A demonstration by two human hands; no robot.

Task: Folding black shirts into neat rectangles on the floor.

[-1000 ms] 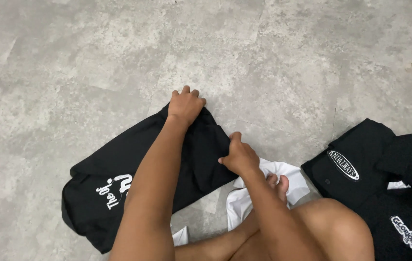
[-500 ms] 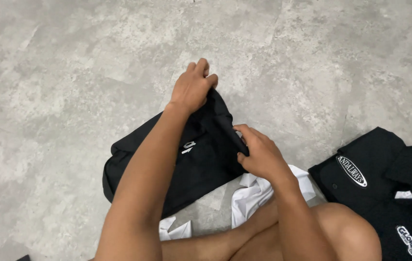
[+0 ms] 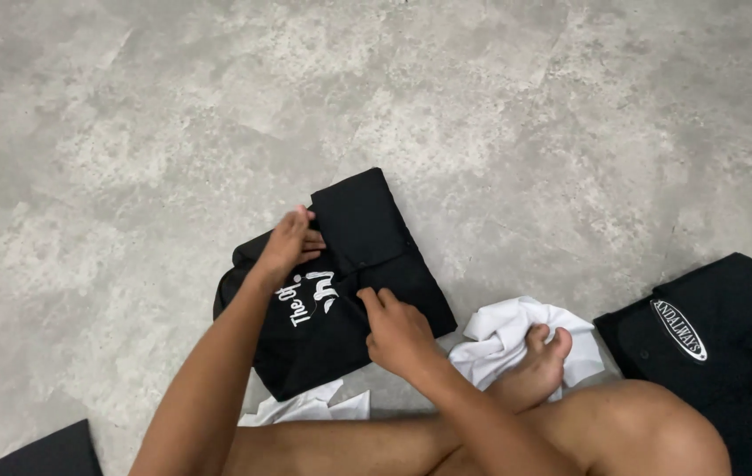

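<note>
A black T-shirt (image 3: 367, 229) with white lettering lies folded on the grey concrete floor in front of me. One flap is turned over so that it covers the right part of the print. My left hand (image 3: 288, 242) pinches the folded edge at the shirt's upper left. My right hand (image 3: 398, 328) presses down on the shirt's lower middle, fingers flat on the cloth. Both forearms reach in from the bottom of the head view.
A crumpled white garment (image 3: 508, 335) lies under my bare foot (image 3: 539, 366) to the right, with more white cloth (image 3: 310, 407) below the shirt. Folded black shirts with oval patches (image 3: 711, 326) sit at the right edge. A dark corner (image 3: 50, 451) shows bottom left.
The shirt has been folded over into a smaller, squarer packet. My left hand came back from the far edge to the upper left; my right hand shifted onto the lower middle.
</note>
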